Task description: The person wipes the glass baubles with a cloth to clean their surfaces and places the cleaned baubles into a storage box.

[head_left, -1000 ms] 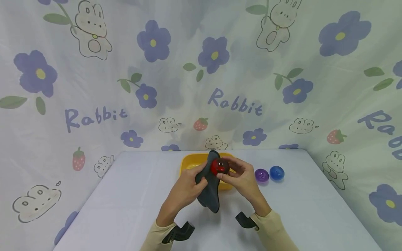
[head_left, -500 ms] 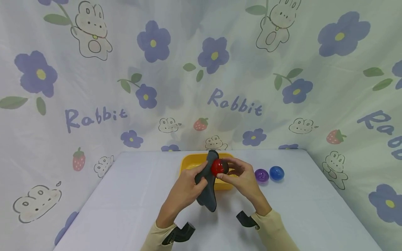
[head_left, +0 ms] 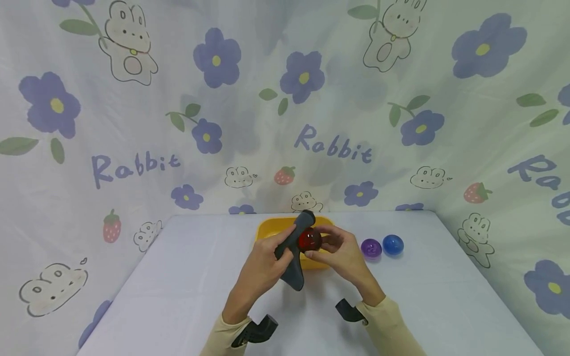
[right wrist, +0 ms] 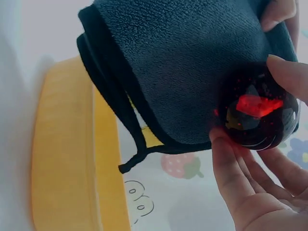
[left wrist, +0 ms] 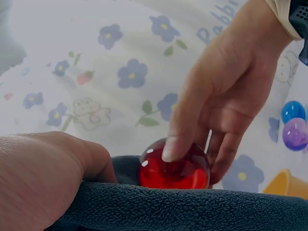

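Red ball (head_left: 310,240): pinched between thumb and fingers of the right hand (head_left: 345,249), held up over the middle of the table (head_left: 187,282), against the right side of the grey cloth (head_left: 293,273) and apparently touching it
Left hand (head_left: 266,262): clamped on the folded cloth, with thumb and fingers around it
Right hand: clamped on the red ball, with thumb and fingertips on opposite sides
Cloth slant: steeper than half a second ago, now tipping rightward at the top and swinging leftward at the bottom
Ball face: darker toward the head view than a moment earlier, perhaps from being turned or shaded; impossible to tell which
Cloth and ball together: likely only adjusted in angle, probably bringing a different part of the ball to the cloth, with the work seemingly continuing in both hands
Cloth loop (right wrist: 134,161): hanging from one corner in the right wrist view
Yellow box (head_left: 269,228): behind the hands, near the middle of the table's far edge; partly hidden inside
Purple ball (head_left: 371,249) and blue ball (head_left: 393,245): side by side, right of the box, toward the table's far right corner, unmoved
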Demonstrator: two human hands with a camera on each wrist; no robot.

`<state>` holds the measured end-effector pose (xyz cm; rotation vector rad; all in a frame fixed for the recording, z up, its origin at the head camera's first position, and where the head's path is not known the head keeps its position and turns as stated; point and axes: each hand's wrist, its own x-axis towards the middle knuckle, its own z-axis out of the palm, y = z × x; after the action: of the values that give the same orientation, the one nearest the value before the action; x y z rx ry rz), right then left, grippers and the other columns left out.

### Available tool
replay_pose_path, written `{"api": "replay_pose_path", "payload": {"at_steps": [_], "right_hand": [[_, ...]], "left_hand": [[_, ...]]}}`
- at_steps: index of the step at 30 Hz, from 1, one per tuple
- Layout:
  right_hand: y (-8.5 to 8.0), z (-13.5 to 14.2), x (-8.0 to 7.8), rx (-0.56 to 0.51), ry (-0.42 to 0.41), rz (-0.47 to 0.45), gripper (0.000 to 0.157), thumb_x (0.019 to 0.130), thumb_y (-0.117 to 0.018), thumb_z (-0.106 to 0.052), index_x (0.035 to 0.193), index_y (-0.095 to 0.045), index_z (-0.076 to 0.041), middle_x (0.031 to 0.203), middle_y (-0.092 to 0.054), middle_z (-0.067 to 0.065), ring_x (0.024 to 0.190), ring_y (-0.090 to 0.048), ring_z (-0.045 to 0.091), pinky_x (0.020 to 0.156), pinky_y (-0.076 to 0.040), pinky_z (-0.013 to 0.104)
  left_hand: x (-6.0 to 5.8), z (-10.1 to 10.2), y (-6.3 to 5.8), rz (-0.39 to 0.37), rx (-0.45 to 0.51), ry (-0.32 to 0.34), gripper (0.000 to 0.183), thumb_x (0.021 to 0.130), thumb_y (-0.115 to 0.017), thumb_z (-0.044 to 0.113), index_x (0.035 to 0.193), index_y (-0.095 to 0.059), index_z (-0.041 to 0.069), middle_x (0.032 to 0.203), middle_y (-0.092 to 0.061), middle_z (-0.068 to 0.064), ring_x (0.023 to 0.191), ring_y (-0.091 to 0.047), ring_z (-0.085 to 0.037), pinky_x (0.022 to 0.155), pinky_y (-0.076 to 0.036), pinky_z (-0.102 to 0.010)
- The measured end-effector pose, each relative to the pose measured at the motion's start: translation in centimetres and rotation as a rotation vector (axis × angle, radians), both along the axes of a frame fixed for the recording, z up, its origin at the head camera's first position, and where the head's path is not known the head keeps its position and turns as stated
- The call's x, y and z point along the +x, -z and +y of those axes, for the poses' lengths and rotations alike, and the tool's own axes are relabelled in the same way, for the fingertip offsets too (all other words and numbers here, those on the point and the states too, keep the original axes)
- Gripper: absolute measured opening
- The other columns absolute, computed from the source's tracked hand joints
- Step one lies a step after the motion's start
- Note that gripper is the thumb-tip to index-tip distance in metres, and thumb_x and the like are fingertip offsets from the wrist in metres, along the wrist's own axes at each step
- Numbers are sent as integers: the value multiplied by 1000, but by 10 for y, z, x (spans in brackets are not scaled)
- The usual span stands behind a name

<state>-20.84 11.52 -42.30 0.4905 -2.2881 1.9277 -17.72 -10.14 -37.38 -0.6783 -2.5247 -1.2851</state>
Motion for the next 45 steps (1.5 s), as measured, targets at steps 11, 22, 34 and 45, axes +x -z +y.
{"api": "replay_pose_path", "payload": {"at_steps": [11, 22, 34, 45], "right_hand": [[0, -6, 5, 68, -110, 87, 51, 81, -85, -14, 129, -69, -13, 125, -72, 11, 107, -75, 23, 98, -58, 33], [-5, -8, 11, 10, -155, 129, 50, 81, -85, -10, 129, -69, -8, 127, -71, 16, 109, -75, 24, 97, -58, 33], [-5, -10, 13, -70, -54, 159, 53, 81, -84, -5, 131, -67, -4, 130, -68, 20, 115, -72, 33, 95, -59, 33], [-10, -5, 9, -116, -5, 119, 55, 82, -84, -6, 133, -64, -5, 136, -64, 18, 121, -69, 35, 94, -58, 33]], "left_hand": [[-4, -3, 2, 94, -24, 14, 50, 91, -61, -1, 141, -64, 7, 113, -75, -9, 59, -42, -4, 53, -38, -19], [-8, -8, 4, -11, -46, 34, 53, 93, -60, 1, 145, -60, 10, 113, -73, -8, 64, -51, -8, 61, -48, -20], [-10, -8, 4, -38, -59, 54, 56, 94, -60, 4, 149, -54, 4, 99, -69, -8, 57, -46, -4, 56, -45, -19], [-7, -6, 4, -120, -49, 63, 58, 93, -58, 5, 151, -51, 3, 102, -70, -10, 56, -51, -5, 51, -43, -19]]}}
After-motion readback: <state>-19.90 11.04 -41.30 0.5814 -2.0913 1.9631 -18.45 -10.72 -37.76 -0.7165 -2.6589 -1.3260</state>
